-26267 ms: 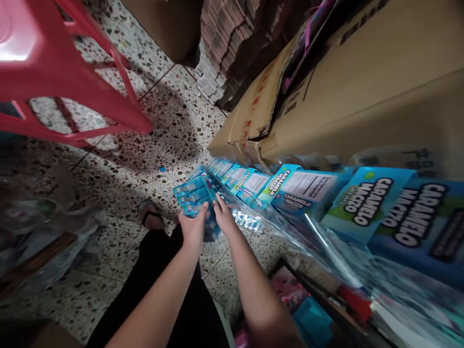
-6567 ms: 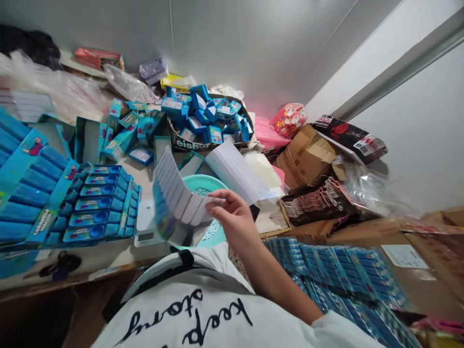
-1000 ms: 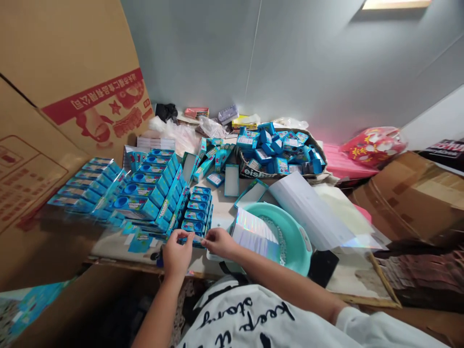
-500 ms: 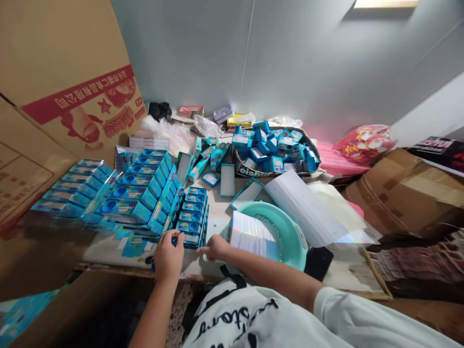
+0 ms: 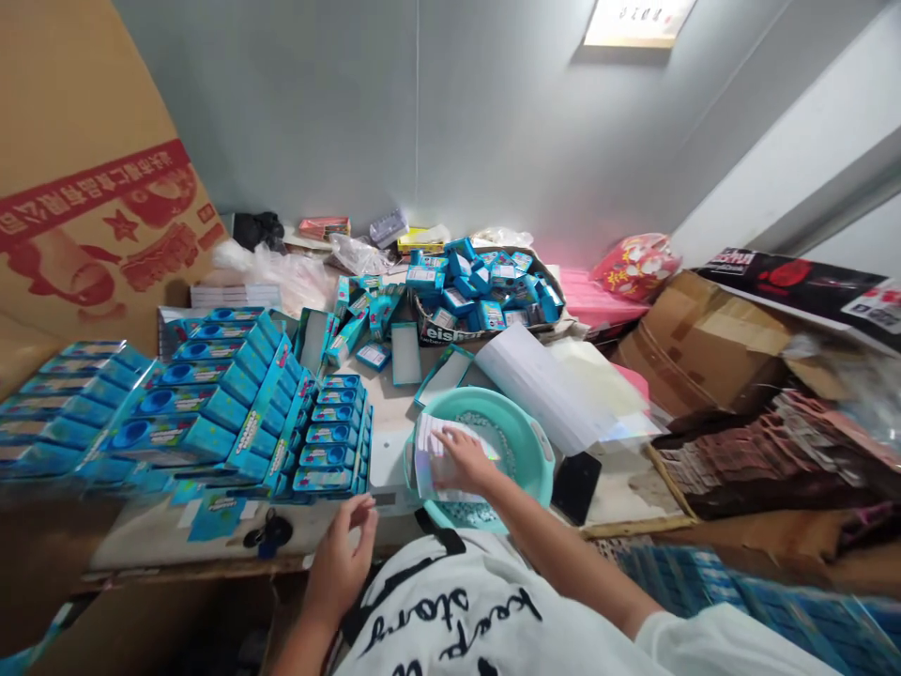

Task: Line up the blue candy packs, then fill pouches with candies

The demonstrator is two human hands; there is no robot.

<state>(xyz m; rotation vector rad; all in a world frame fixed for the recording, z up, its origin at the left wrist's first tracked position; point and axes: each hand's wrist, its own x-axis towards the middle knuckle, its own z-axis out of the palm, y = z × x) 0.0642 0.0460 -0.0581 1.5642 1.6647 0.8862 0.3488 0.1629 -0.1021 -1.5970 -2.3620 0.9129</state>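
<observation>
My right hand [image 5: 461, 457] rests with fingers spread on a shiny holographic sticker sheet [image 5: 431, 454] that lies over the rim of a teal basin [image 5: 529, 449]. Small white beads show inside the basin. My left hand [image 5: 343, 554] hovers near the table's front edge with its fingers loosely apart and nothing in them. It is just below a display tray of blue candy boxes [image 5: 330, 437]. Bigger stacks of the same blue boxes [image 5: 211, 394] stand to the left.
Black scissors [image 5: 266, 533] lie near the front edge. A cardboard tray heaped with small blue boxes [image 5: 479, 286] sits at the back. White sheets [image 5: 535, 376], a black phone [image 5: 575, 486], brown cartons [image 5: 704, 338] and a large printed carton [image 5: 84, 225] surround the table.
Both hands have left the front display tray. My right hand moved right onto the holographic sheet on the basin; my left hand drew back toward the table edge and opened.
</observation>
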